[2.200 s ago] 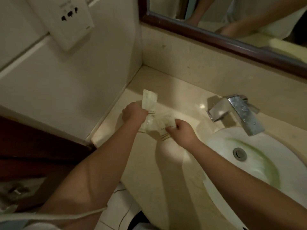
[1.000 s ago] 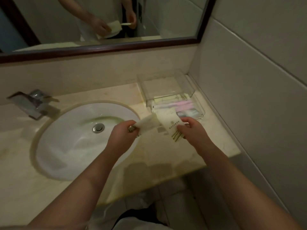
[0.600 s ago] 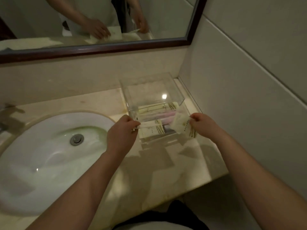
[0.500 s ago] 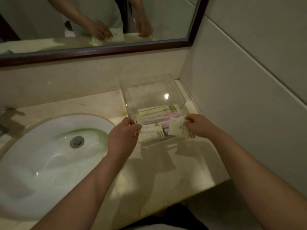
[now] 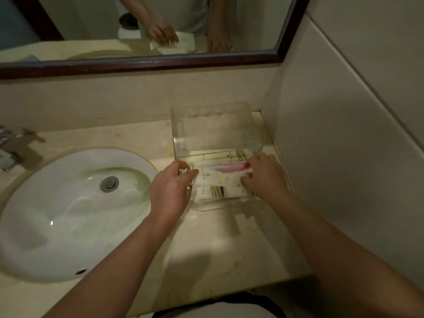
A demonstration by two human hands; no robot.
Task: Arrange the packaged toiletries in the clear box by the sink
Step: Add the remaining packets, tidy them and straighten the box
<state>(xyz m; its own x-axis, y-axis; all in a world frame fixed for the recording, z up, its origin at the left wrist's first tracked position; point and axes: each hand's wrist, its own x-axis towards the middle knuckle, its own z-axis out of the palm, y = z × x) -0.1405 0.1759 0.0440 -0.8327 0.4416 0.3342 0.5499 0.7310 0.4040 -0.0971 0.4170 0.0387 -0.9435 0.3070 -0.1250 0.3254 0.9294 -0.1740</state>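
A clear box (image 5: 177, 136) stands on the counter in the right corner, against the wall. Inside lie a long cream packet (image 5: 220, 155) at the back and a pink packet (image 5: 229, 167) in front of it. My left hand (image 5: 171, 191) reaches over the box's near left corner and pinches the end of a small cream packet (image 5: 210, 176); another cream packet (image 5: 210, 191) lies just below it. My right hand (image 5: 263, 177) is inside the box at the near right, fingers closed on a white sachet (image 5: 236, 189) low in the box.
A white sink basin (image 5: 68, 214) with a drain fills the left. The chrome faucet (image 5: 13, 148) sits at the far left edge. A dark-framed mirror (image 5: 137, 63) runs above. The tiled wall (image 5: 344, 157) closes the right side. The counter's front edge (image 5: 252, 288) is near my body.
My view swung from the left corner to the right one. Both hands carried packets across the sink and lowered them into the clear box, moving slightly deeper in the last half second.
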